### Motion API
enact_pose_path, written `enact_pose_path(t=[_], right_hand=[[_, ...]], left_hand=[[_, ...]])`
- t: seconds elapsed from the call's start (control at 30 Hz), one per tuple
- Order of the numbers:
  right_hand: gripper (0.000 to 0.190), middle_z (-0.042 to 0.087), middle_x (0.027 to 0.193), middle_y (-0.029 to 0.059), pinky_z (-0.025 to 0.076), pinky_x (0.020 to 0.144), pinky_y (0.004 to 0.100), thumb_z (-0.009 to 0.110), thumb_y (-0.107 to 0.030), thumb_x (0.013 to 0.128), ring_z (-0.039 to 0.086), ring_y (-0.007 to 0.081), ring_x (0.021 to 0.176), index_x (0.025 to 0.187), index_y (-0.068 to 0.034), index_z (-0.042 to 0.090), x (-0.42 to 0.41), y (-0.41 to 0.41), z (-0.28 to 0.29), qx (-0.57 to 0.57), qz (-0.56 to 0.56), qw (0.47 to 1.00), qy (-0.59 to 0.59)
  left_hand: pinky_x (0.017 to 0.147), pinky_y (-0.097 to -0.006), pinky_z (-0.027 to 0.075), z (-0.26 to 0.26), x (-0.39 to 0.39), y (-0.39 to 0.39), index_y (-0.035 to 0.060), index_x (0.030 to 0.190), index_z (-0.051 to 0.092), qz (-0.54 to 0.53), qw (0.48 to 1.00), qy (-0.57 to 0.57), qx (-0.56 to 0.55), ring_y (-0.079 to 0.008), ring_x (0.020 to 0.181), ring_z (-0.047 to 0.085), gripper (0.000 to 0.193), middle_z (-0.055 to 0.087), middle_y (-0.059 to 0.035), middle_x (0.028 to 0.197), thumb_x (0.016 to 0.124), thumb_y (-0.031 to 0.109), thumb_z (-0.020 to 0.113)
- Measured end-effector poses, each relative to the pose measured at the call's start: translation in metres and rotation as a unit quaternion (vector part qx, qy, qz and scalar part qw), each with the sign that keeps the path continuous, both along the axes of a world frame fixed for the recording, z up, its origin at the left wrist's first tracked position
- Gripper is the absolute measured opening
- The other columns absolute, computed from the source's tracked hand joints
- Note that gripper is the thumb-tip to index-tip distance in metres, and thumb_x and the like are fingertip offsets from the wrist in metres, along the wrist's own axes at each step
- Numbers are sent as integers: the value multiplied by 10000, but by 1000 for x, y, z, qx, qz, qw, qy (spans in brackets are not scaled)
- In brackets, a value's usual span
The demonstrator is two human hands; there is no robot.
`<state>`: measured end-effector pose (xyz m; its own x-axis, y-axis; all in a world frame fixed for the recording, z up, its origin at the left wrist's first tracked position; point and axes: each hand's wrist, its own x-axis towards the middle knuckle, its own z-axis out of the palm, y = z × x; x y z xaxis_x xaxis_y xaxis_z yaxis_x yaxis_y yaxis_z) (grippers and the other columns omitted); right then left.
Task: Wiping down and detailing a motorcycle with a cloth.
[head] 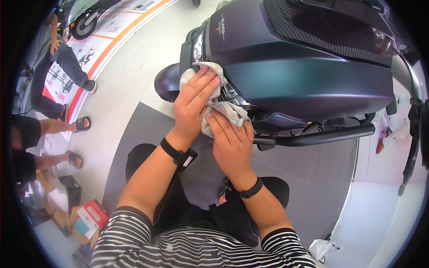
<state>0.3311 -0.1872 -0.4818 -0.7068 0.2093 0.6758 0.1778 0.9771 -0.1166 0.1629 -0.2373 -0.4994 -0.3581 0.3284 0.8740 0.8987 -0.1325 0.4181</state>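
Note:
A bunched grey-white cloth (231, 112) lies against the lamp (231, 93) at the narrow end of a dark purple-green motorbike body (295, 77). With fingers stretched over the cloth's upper part, my left hand (192, 100) presses it to the lamp's edge. Just below and to the right, my right hand (233, 140) holds another fold of the cloth. My fingers and the cloth hide part of the lamp. Whether it is one cloth or two, I cannot tell.
A black tubular bar (325, 136) sticks out beside the bike, right of my right hand. The rounded fender (166, 82) is at left. People's legs (68, 63) and sandalled feet (82, 124) are at far left, above a red-and-white box (94, 214). A white bag (321, 249) lies lower right.

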Motion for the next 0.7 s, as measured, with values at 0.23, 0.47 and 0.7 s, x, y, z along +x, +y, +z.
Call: enact_pose_path(t=[0.23,0.47,0.7], right_hand=[[439,794,1096,50,498,1039,409,715,-53,879,723,211,1035,1313,-70,774,5,-4,-4,-37,23,999,-25],[409,792,1094,53,497,1032,408,711,-53,877,728,210,1056,1280,-71,778,0,-1,-11,-36,26,999,-1],[332,831,1202,102,521,987,415,735,98,827,776,300,1121,1117,-63,735,4,6,-8,-71,73,983,151]], left_hand=[[1113,-450,550,-20,-2,-4,34,1380,752,34,998,-44,-33,-398,1349,685,634,732,-171,1421,781,-153,671],[1085,-446,561,-34,2,-7,38,1409,713,37,986,-159,-31,-409,1263,708,616,730,-208,1396,821,-143,697],[1085,-463,553,-28,9,-8,14,1406,692,45,986,-160,-29,-429,1271,701,558,732,-226,1378,857,-81,698]])
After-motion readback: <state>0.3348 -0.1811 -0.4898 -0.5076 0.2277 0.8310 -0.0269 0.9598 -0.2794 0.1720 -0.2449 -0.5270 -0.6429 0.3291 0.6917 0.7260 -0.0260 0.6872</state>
